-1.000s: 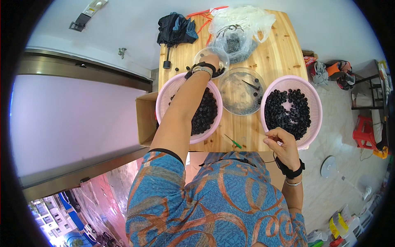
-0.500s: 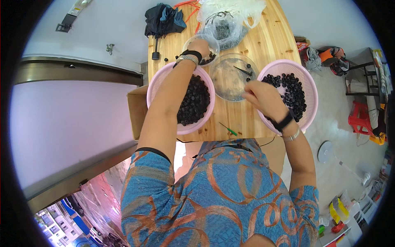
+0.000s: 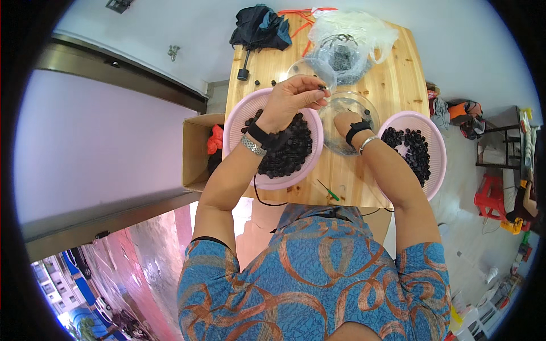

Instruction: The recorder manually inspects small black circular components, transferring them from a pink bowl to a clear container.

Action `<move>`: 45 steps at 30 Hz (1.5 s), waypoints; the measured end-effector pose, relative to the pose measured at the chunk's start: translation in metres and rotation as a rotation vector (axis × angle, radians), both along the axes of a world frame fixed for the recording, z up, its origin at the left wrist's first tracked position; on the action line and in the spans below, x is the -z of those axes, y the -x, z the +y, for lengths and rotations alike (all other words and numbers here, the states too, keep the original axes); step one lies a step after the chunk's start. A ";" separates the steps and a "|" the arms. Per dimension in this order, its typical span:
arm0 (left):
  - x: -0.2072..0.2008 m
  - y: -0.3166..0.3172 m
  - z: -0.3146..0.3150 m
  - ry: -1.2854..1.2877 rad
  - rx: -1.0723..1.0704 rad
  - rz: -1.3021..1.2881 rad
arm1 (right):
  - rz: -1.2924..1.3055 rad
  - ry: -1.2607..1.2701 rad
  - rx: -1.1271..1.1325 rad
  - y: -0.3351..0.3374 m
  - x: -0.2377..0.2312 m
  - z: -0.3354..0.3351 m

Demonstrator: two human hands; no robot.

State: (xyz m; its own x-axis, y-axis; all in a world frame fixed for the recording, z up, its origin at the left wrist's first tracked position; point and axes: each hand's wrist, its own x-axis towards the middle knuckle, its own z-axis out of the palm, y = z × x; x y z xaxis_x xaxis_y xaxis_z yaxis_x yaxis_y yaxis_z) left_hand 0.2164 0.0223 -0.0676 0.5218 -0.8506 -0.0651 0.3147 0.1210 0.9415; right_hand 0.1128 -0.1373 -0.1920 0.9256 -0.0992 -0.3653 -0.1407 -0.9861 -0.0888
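two pink basins sit on the light wooden table (image 3: 392, 79), each holding small black round pieces. the left pink basin (image 3: 239, 122) is heaped full and lies under the left forearm; the right pink basin (image 3: 435, 145) holds fewer pieces, spread thin with bare pink showing through. between them stands a clear glass bowl (image 3: 341, 108), and the right hand (image 3: 344, 122) is down inside it; its fingers are blurred through the glass, so i cannot tell whether they are curled or spread. the left hand (image 3: 290, 99) hovers above the far rim of the left pink basin, fingers bunched together and pinching one small black piece (image 3: 322, 88) at the fingertips, just beside the edge of the glass bowl. a smaller clear cup (image 3: 307, 68) stands just behind that hand. further back lies a clear plastic bag (image 3: 358, 34) with a dark lump inside, and a folded black umbrella (image 3: 259, 28) rests at the table's far left corner. a thin green stick (image 3: 328, 190) lies on the near edge of the table. an open cardboard box (image 3: 196, 148) stands on the floor to the left of the table.
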 end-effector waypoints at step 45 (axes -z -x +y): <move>0.005 0.107 0.008 0.065 -0.233 0.080 | -0.671 -1.775 0.741 0.099 -0.114 0.004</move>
State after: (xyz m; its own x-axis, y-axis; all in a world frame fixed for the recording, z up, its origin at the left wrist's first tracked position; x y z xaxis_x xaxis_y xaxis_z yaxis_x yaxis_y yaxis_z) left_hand 0.1094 0.0304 -0.0729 0.6998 -0.7115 -0.0635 0.3443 0.2581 0.9027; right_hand 0.0138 -0.1335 -0.0775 0.8869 -0.4360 -0.1529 0.0652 0.4458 -0.8928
